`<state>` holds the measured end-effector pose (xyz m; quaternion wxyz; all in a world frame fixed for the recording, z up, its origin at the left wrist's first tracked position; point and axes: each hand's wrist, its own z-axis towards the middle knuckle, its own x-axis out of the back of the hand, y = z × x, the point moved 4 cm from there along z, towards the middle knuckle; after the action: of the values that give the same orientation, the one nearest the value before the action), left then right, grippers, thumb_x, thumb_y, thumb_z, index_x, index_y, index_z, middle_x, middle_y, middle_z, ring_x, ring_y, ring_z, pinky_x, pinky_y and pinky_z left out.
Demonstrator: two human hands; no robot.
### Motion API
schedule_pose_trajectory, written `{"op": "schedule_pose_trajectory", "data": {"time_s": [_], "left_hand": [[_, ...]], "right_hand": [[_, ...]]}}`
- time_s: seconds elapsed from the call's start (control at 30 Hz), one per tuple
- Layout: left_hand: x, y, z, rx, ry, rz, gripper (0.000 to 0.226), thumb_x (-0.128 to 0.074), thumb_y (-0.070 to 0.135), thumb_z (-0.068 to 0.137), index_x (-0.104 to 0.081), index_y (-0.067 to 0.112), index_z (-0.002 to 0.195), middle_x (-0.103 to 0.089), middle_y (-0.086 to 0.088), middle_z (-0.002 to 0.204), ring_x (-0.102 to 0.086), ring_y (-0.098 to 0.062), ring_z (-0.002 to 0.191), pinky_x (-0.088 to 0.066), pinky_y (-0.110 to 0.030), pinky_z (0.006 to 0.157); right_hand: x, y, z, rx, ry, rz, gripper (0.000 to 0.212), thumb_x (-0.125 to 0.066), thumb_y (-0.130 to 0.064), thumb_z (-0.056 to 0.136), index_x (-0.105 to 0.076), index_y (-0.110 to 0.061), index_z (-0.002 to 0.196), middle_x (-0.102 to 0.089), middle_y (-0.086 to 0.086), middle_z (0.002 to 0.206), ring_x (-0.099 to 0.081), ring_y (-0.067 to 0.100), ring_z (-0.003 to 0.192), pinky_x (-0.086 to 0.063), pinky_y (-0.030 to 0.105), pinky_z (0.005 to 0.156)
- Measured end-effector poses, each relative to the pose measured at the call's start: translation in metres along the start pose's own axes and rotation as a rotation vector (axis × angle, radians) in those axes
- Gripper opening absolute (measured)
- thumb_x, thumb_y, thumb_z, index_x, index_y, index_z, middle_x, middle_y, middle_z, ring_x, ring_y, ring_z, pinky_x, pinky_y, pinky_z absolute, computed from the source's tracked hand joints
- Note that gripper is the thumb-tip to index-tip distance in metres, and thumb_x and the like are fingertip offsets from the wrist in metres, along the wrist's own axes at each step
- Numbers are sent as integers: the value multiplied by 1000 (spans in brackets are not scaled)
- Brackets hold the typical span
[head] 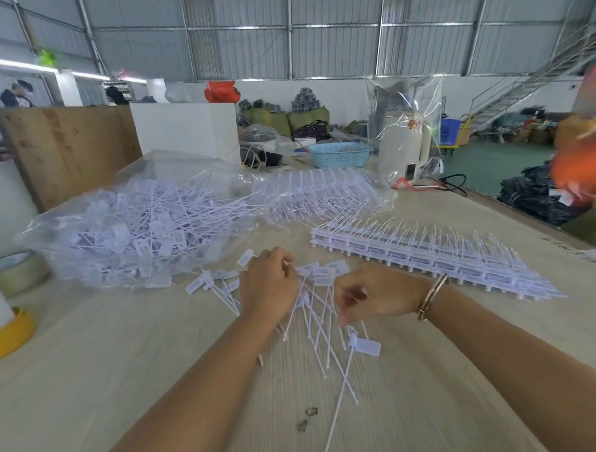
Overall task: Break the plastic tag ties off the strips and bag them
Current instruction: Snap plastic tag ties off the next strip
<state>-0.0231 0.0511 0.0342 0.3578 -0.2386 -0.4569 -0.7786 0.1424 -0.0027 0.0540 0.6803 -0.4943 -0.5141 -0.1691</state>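
I see left hand and right hand both gripping loose tag ties | 1 bag of ties, 2 strip stacks | wooden table, warehouse.

Loose ties lie under both hands, bag behind-left, strips right (all on the table)

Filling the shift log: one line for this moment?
left hand: gripping loose ties | right hand: gathering them | bag: part-filled | strips: waiting
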Motion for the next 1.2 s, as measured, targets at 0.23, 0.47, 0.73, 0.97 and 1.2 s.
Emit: {"op": "schedule_pose_trajectory", "data": {"time_s": [0.23, 0.47, 0.73, 0.97, 1.2], "left_hand": [[19, -7, -9, 20, 0, -1, 17, -50, 17, 90, -63, 20, 101, -63, -2, 102, -56, -22, 97, -47, -43, 85], [46, -45, 3, 251, -44, 392, 29, -42, 36, 91, -58, 19, 108, -59, -5, 112, -52, -27, 109, -41, -41, 92], [19, -45, -7, 261, -301, 388, 37, -41, 33, 92, -43, 17, 125, -43, -8, 129, -35, -29, 123, -34, -40, 99], [44, -43, -3, 403, -230, 327, 41, -40, 40, 93, -51, 13, 121, -53, -9, 124, -53, -28, 112, -40, -34, 82], [11, -15, -19, 255, -364, 370, 34, -35, 32, 94, -59, 17, 114, -62, -2, 113, -58, -23, 104, -41, -31, 78]], "right_hand": [[-3, -1, -10, -63, -62, -94, 19, -69, -27, 82, -69, -9, 78, -60, -2, 72, -48, 4, 61, -39, 20, 64], [57, -19, 10, 3, 111, -365, 13, -65, -35, 83, -68, -25, 74, -62, -11, 70, -52, 0, 63, -40, 18, 68], [33, -2, 80, -122, 308, -620, 24, -50, -39, 91, -67, -26, 103, -69, -2, 103, -61, 19, 96, -41, 29, 84], [23, 31, 59, -479, 450, -227, 48, -30, -55, 94, -51, -16, 76, -53, 4, 73, -54, 23, 71, -43, 31, 68], [1, 15, 47, -615, -21, -318, 48, -32, -40, 97, -54, -4, 122, -61, 14, 115, -61, 25, 94, -45, 30, 75]]}}
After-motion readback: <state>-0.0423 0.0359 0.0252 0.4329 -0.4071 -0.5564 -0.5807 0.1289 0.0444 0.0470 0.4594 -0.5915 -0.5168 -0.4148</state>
